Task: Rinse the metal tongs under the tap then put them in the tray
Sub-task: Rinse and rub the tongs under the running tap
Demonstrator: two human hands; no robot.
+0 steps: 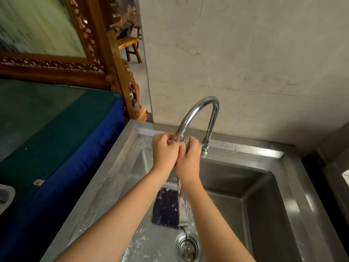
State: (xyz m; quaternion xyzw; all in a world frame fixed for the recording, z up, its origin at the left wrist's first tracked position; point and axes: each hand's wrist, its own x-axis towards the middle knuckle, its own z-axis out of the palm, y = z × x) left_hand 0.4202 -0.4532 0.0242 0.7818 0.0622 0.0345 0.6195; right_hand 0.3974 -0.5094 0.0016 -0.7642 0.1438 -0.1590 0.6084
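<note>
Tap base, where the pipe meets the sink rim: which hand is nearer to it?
Right. The right hand grips the metal tongs just left of the tap base; the left hand is farther left, on the other side of the tongs.

No txt, labels, brand names or nos. are showing legibly anywhere in view. The small pale tag (38, 182) on the blue cloth (79, 163) is coming out too small & blurred to read.
</note>
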